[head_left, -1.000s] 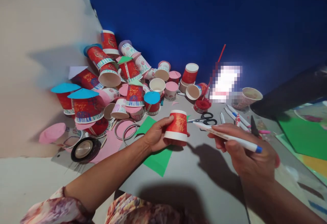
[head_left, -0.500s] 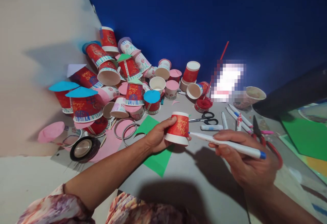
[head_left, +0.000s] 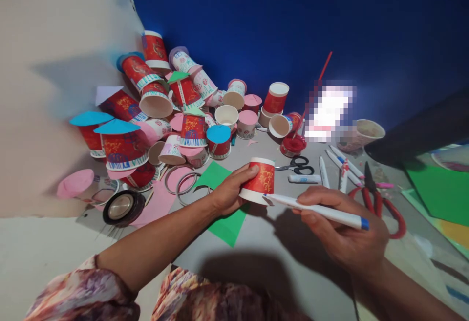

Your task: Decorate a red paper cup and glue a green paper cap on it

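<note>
My left hand (head_left: 231, 191) is closed around a red and white paper cup (head_left: 259, 178) with gold writing, its white rim turned down toward me. In my right hand (head_left: 342, 228) is a white marker pen (head_left: 330, 213) with a blue end. The marker's tip meets the lower part of the cup, close to where the red gives way to the white rim band. Under the left hand and cup lies a sheet of green paper (head_left: 229, 230). Scissors (head_left: 298, 165) with black handles rest just behind the cup.
Many decorated paper cups (head_left: 120, 150) are piled at the left and back. Several markers (head_left: 323, 172), red-handled pliers (head_left: 377, 199), a red pot (head_left: 293, 145), metal rings (head_left: 188, 186) and a round black-rimmed object (head_left: 122, 207) lie around the table. Green paper (head_left: 436, 189) is at the right.
The marker has moved left and slightly down, its tip going from the cup's right edge to its lower front. The cup has shifted slightly right. The view has moved a little.
</note>
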